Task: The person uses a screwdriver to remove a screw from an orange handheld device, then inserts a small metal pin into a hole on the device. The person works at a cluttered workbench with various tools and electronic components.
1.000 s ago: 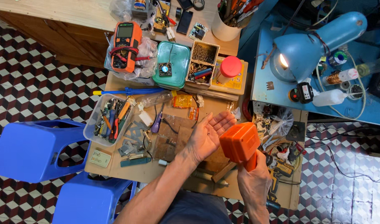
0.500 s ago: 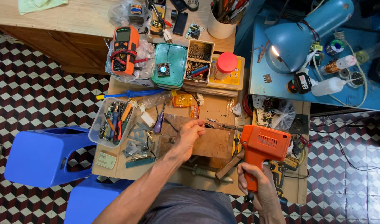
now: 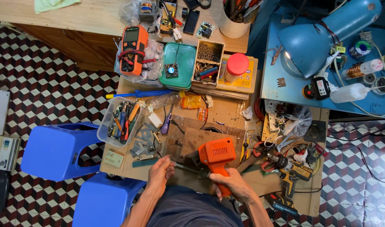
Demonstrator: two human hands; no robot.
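Note:
My right hand point(image 3: 232, 185) grips the handle of an orange pistol-shaped soldering gun point(image 3: 216, 156), held over the near part of a low wooden table point(image 3: 226, 115). The gun's tip points left toward my left hand point(image 3: 161, 173). That hand is at the table's near edge with its fingers pinched together around something small that I cannot make out. A brown board point(image 3: 192, 138) lies just beyond the gun.
A clear box of hand tools point(image 3: 121, 122) sits at the table's left. An orange multimeter point(image 3: 133, 48), a green box with a fan point(image 3: 177, 65) and a red-lidded jar point(image 3: 235, 67) stand farther back. A blue lamp point(image 3: 322, 33) shines at right. Two blue stools point(image 3: 58, 151) stand left.
My right hand has swung the soldering gun left and down toward the table's near edge. My left hand pulled back from the table's middle to the near edge and closed its fingers.

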